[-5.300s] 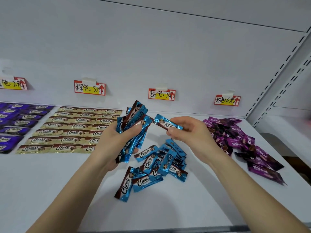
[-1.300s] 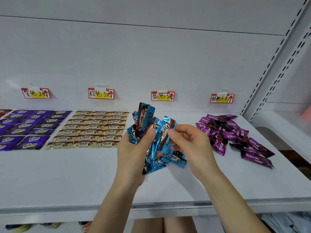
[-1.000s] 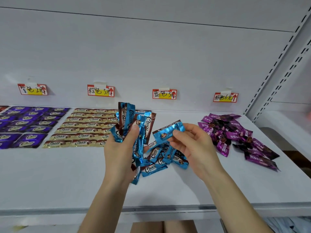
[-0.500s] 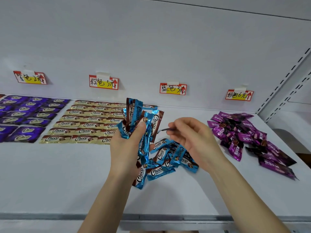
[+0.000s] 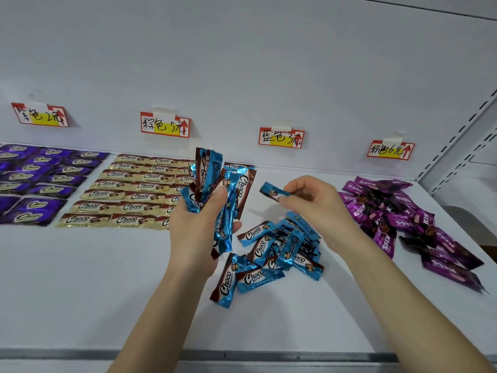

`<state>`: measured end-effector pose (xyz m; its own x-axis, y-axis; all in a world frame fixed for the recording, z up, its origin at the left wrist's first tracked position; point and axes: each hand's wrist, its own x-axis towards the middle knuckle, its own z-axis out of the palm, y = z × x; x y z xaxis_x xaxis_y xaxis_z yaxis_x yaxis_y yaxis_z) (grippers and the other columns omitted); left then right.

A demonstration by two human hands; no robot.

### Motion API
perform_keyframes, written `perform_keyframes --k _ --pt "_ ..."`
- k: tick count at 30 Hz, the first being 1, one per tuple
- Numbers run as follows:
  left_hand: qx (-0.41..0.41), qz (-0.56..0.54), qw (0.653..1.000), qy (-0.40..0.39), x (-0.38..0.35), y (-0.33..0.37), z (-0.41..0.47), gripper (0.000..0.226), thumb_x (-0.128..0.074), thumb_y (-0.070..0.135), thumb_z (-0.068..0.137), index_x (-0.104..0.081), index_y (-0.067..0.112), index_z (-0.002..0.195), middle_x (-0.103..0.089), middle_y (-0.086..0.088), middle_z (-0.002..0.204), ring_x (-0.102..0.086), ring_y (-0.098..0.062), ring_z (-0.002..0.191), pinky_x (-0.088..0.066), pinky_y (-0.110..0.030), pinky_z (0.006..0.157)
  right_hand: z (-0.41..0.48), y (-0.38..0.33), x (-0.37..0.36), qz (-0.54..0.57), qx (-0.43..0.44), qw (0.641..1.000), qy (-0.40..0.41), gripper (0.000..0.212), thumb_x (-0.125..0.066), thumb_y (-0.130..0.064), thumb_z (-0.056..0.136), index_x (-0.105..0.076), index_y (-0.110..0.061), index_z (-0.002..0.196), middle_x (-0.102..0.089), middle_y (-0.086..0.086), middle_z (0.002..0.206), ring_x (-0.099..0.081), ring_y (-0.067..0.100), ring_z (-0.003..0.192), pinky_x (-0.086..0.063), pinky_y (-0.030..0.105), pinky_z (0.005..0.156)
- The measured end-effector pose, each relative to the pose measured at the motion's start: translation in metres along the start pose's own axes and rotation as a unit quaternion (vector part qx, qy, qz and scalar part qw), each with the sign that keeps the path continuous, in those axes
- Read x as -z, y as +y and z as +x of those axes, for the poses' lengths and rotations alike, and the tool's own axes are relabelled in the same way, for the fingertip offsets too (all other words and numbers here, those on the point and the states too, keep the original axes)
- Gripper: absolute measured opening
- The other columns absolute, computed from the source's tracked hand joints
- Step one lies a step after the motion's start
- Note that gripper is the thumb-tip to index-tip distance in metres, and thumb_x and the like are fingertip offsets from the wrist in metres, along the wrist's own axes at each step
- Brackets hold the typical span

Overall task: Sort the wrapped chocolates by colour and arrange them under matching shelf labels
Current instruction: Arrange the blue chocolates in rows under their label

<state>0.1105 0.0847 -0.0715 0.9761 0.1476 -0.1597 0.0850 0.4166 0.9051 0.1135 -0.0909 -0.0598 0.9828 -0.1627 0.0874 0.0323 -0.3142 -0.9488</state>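
Head view, white shelf (image 5: 80,292). Left hand (image 5: 196,232) grips a fanned bundle of blue Choco bars (image 5: 215,184), thumb clamped across the front, fingers curled behind. The bundle stands roughly upright, raised off the shelf and overlapping the right edge of the gold rows in view.

Right hand (image 5: 314,205) pinches a single blue bar (image 5: 273,191) by one end between thumb and fingertips, the other fingers curled. The bar is in the air just right of the bundle, not touching it, below the blue label (image 5: 281,137).

Loose blue pile (image 5: 274,251) lies on the shelf between and below both hands, bars overlapping at mixed angles.

Gold Choco bars (image 5: 126,195) lie in neat rows under the brown label (image 5: 164,125). Purple Choco bars (image 5: 40,179) lie in rows under the far-left label (image 5: 40,115). Magenta Kiss bars (image 5: 403,219) lie in an unsorted heap under the pink label (image 5: 390,150), well apart from the blue pile. All four labels are taped to the back panel.
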Motion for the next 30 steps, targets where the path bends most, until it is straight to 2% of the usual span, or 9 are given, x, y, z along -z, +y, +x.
perform_keyframes --k 4,7,11,13,15,19,23,26,30 --pt "-0.017 0.005 1.000 -0.015 -0.005 0.006 0.011 0.014 -0.067 0.024 0.082 -0.059 0.027 0.092 -0.069 0.003 0.090 -0.071 -0.010 0.072 -0.054 -0.024 0.049 0.036 -0.002 0.009 -0.037 0.000 0.999 0.019 0.031 -0.060 0.003 0.078 -0.053 -0.026 0.087 -0.057 -0.004 0.082 -0.054 0.006 0.070 -0.042 0.007 0.047" --pt "-0.027 0.005 0.999 -0.019 -0.011 0.009 0.021 0.014 -0.067 0.024 0.082 -0.058 0.028 0.092 -0.068 0.004 0.091 -0.071 -0.010 0.074 -0.054 -0.024 0.050 0.062 0.001 0.011 -0.003 -0.019 0.999 0.034 0.031 -0.058 0.002 0.081 -0.054 -0.024 0.096 -0.056 0.000 0.091 -0.057 0.012 0.083 -0.050 0.014 0.056" --pt "-0.024 0.005 1.000 -0.012 -0.016 0.006 0.032 0.016 -0.067 0.023 0.084 -0.058 0.026 0.096 -0.068 0.005 0.093 -0.071 -0.011 0.075 -0.054 -0.024 0.051 0.088 0.012 0.002 0.136 -0.116 0.981 0.078 0.012 -0.061 -0.003 0.084 -0.056 -0.014 0.081 -0.060 0.009 0.097 -0.062 0.020 0.087 -0.055 0.023 0.065" --pt "-0.012 0.007 1.000 -0.004 -0.015 0.002 0.034 0.022 -0.066 0.022 0.084 -0.058 0.022 0.104 -0.068 0.003 0.095 -0.070 -0.013 0.076 -0.054 -0.024 0.051 0.095 0.026 -0.003 0.074 -0.134 0.984 0.092 0.010 -0.064 -0.009 0.084 -0.055 -0.010 0.088 -0.060 0.012 0.104 -0.061 0.019 0.088 -0.051 0.021 0.064" --pt "-0.001 0.008 1.000 0.003 -0.013 0.000 0.037 0.030 -0.066 0.022 0.084 -0.057 0.019 0.113 -0.068 0.002 0.097 -0.070 -0.013 0.074 -0.054 -0.024 0.050 0.098 0.041 -0.006 -0.095 -0.091 0.987 0.094 0.022 -0.066 -0.016 0.084 -0.055 -0.008 0.102 -0.059 0.009 0.108 -0.055 0.016 0.089 -0.042 0.017 0.059" --pt "0.007 0.010 1.000 0.011 -0.010 -0.002 0.039 0.030 -0.067 0.022 0.083 -0.058 0.021 0.111 -0.068 0.003 0.095 -0.070 -0.011 0.072 -0.054 -0.024 0.050 0.093 0.056 0.000 -0.375 0.024 0.925 0.054 0.036 -0.056 -0.026 0.090 -0.051 -0.008 0.121 -0.056 0.010 0.119 -0.052 0.023 0.105 -0.039 0.029 0.077" --pt "0.019 0.003 1.000 0.019 -0.008 -0.001 0.040 0.029 -0.068 0.024 0.082 -0.058 0.022 0.109 -0.068 0.001 0.097 -0.070 -0.015 0.078 -0.054 -0.024 0.049 0.084 0.056 -0.003 -0.464 0.102 0.880 0.017 0.034 -0.042 -0.030 0.096 -0.053 -0.013 0.123 -0.055 0.010 0.110 -0.048 0.025 0.103 -0.039 0.033 0.073" --pt "0.023 -0.005 0.999 0.030 -0.005 0.001 0.040 0.026 -0.069 0.025 0.082 -0.060 0.023 0.106 -0.069 0.000 0.097 -0.071 -0.014 0.076 -0.054 -0.023 0.050 0.083 0.056 -0.011 -0.487 0.092 0.868 -0.042 0.036 -0.034 -0.031 0.098 -0.054 -0.013 0.122 -0.047 0.007 0.099 -0.046 0.026 0.100 -0.037 0.032 0.070" --pt "0.032 -0.025 0.998 0.055 0.001 0.003 0.041 0.032 -0.070 0.024 0.081 -0.059 0.022 0.111 -0.070 0.000 0.095 -0.071 -0.010 0.073 -0.054 -0.023 0.049 0.094 0.055 -0.016 -0.473 0.088 0.875 -0.059 0.037 -0.033 -0.029 0.099 -0.054 -0.011 0.122 -0.050 0.012 0.118 -0.045 0.027 0.108 -0.043 0.036 0.086"
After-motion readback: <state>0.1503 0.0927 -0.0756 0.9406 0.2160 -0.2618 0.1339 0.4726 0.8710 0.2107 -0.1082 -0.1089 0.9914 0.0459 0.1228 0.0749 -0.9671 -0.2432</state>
